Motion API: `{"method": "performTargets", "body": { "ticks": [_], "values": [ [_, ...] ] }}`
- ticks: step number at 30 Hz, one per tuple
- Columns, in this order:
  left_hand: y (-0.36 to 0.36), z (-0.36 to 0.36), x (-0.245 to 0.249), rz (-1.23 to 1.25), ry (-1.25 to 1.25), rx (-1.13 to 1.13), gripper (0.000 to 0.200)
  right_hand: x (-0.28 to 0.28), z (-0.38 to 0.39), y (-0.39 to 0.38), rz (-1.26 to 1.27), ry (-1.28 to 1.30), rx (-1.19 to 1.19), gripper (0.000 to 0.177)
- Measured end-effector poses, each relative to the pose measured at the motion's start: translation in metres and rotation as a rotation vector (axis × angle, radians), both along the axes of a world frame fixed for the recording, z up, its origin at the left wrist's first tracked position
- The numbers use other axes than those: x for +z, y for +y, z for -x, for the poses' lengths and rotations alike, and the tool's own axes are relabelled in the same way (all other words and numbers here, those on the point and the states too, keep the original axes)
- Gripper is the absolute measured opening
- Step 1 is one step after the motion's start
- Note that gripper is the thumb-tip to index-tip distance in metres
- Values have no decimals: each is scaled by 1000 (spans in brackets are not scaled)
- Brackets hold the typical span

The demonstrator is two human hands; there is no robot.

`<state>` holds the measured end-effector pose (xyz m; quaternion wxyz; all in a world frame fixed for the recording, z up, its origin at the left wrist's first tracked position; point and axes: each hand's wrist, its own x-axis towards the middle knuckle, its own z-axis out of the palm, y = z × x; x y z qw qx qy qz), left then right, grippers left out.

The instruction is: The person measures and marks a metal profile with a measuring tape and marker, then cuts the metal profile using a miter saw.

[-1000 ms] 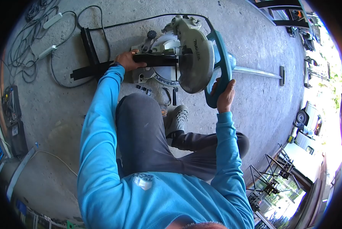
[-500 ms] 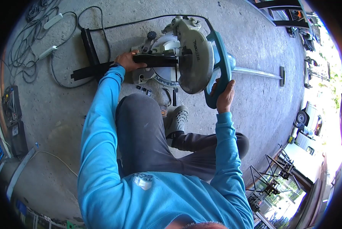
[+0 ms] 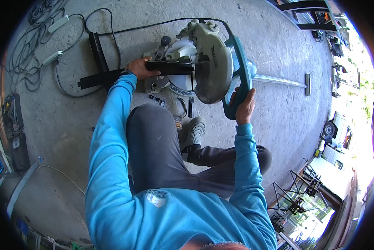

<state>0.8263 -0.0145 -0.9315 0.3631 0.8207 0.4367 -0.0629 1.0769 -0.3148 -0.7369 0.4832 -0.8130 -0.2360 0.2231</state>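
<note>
On the concrete floor before my knees stands a mitre saw (image 3: 214, 62) with a grey blade guard and a teal handle. My right hand (image 3: 245, 106) is wrapped round the lower part of that handle. My left hand (image 3: 140, 68) grips a long black profile (image 3: 170, 68) lying across the saw's base, its right end at the blade guard. The profile's other end reaches left past my wrist, over a second black piece (image 3: 98, 52). Whether the blade touches the profile is hidden by the guard.
A black power cable (image 3: 162, 21) runs from the saw to white power strips (image 3: 53, 57) and tangled cords at left. Small black offcuts (image 3: 157, 100) lie near my knee. A metal bar (image 3: 280, 80) extends right of the saw. A toolbox (image 3: 12, 112) sits far left.
Almost nothing differs. The saw head and my right hand sit very slightly lower and to the left; my left hand holds the profile in the same place.
</note>
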Motion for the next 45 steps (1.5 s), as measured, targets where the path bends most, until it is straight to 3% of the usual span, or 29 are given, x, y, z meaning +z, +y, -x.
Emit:
{"method": "performTargets", "body": {
  "ticks": [45],
  "values": [
    [-1, 0, 2, -11, 17, 2, 94, -3, 2, -2, -1, -13, -12, 80]
  ]
}}
